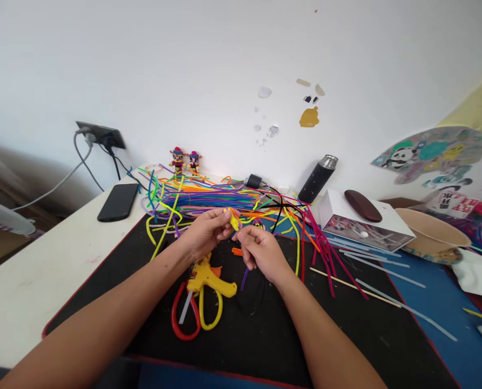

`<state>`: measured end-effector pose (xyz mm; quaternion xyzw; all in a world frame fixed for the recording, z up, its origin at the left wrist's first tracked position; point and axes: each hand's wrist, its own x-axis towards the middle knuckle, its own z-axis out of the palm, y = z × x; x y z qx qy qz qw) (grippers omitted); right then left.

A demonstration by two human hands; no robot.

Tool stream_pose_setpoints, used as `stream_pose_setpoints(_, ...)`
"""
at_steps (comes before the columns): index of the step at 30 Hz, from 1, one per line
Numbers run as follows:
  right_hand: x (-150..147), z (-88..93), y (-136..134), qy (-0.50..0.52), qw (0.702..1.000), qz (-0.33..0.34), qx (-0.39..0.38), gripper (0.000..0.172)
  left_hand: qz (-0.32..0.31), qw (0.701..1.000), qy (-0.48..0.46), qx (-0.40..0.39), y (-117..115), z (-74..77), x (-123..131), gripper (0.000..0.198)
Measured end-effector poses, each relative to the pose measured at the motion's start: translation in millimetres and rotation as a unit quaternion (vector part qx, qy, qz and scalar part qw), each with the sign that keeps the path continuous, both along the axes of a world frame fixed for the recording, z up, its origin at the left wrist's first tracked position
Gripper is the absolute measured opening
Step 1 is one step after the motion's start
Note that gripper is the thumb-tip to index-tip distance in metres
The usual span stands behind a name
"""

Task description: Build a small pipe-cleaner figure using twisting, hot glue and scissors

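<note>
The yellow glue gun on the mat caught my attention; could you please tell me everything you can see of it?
The glue gun has a yellow, plastic-looking body with dark markings toward its front, an orange trigger, and a handle pointing toward the picture's right. A whitish glue stick juts from its rear toward the wearer. It lies on its side on the black mat, overlapping the scissors. The left hand and forearm hide its nozzle.

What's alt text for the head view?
Left hand and right hand meet at a small yellow piece above a black mat. Nearer the viewer, a yellow glue gun lies across scissors; behind, colourful craft stems sprawl near a phone and thermos.
</note>
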<state>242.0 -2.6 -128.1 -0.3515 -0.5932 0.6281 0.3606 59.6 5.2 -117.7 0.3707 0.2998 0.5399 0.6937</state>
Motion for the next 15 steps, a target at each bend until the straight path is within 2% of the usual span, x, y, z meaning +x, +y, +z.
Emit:
stream_pose_setpoints(9,-1.3,3.7,-3.9,-0.021,1.000,-0.011,0.008,0.045,-0.032,0.999,0.006,-0.024,-5.0,1.3,2.5,0.045)
stream_pose_setpoints(15,-0.6,3.0,-1.1,-0.018,0.999,-0.021,0.020,0.046,-0.023,0.999,0.002,-0.027,-3.3,-3.5,5.2,0.044)
